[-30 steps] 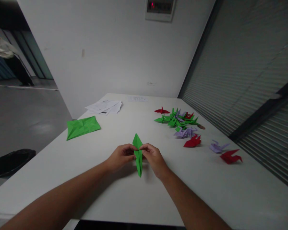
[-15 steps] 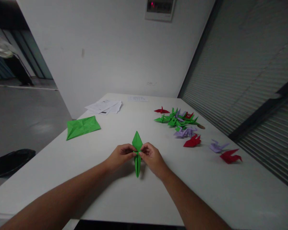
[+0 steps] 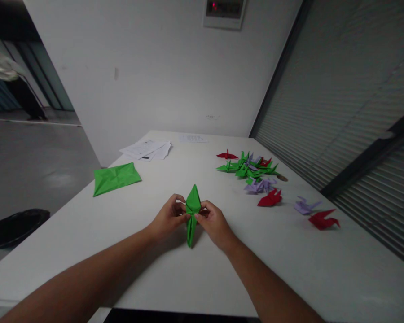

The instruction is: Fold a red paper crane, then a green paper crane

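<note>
Between my hands is a green folded origami paper (image 3: 193,202), a long diamond shape with a split lower half, held just above the table. My left hand (image 3: 171,214) pinches its left edge near the middle, thumb in front and fingers curled behind. From the other side my right hand (image 3: 214,220) grips the same paper, its thumb pressed on the front by the centre. The fingertips behind the paper are partly hidden.
On the white table (image 3: 148,278), a creased green sheet (image 3: 117,178) lies left and printed papers (image 3: 148,149) lie behind it. Several paper cranes (image 3: 247,167) are heaped right, with a red crane (image 3: 323,220) nearest. A black bin (image 3: 16,229) and a distant person (image 3: 13,76) are left.
The green paper has tilted slightly, its top shifting right and its lower tip left. My left fingers have lifted and curled further behind it; my right hand barely moved.
</note>
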### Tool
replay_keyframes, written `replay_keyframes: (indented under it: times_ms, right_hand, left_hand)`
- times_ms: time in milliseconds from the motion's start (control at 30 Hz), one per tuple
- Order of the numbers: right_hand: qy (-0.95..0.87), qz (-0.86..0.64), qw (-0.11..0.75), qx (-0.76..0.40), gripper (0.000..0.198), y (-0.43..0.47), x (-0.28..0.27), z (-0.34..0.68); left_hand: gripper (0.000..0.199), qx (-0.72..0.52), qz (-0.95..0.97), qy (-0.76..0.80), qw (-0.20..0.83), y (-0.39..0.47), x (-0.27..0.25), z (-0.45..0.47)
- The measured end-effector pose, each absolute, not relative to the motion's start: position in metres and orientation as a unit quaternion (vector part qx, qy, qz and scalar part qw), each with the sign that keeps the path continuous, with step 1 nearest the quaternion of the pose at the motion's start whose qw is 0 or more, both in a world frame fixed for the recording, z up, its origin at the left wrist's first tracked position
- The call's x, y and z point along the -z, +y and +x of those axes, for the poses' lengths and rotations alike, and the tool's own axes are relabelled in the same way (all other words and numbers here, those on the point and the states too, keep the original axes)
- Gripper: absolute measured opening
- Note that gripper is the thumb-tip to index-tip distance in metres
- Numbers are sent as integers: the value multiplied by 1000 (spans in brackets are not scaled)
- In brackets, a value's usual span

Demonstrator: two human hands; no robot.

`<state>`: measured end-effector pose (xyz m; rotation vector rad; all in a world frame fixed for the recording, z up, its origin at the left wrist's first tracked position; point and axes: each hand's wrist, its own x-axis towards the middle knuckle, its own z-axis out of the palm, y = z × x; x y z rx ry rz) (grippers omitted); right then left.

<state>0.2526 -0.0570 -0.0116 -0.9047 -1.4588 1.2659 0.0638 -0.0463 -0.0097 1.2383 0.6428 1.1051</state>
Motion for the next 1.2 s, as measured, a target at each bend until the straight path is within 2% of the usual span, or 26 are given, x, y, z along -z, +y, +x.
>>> replay_keyframes:
  times_ms: [200, 500, 700, 867, 1067, 1200]
  right_hand:
    - [-556, -356, 501, -560, 21, -57, 10, 251]
    - [-575, -343, 512, -538, 19, -55, 12, 255]
    - [-610, -330, 514, -504, 4, -56, 7, 257]
    - [-643, -335, 512, -461, 19, -58, 4, 258]
    - [-659, -344, 520, -420, 22, -57, 4, 259]
    - [-667, -349, 516, -409, 24, -57, 4, 260]
  left_hand:
    - [31, -487, 595, 287, 572, -44, 13, 62]
    - [24, -479, 608, 292, 562, -44, 11, 58]
    - [23, -482, 621, 281, 550, -43, 10, 57]
    - [20, -500, 630, 264, 533, -43, 9, 58]
    - [12, -499, 592, 265, 575, -46, 10, 58]
    - [17, -484, 560, 284, 610, -47, 9, 60]
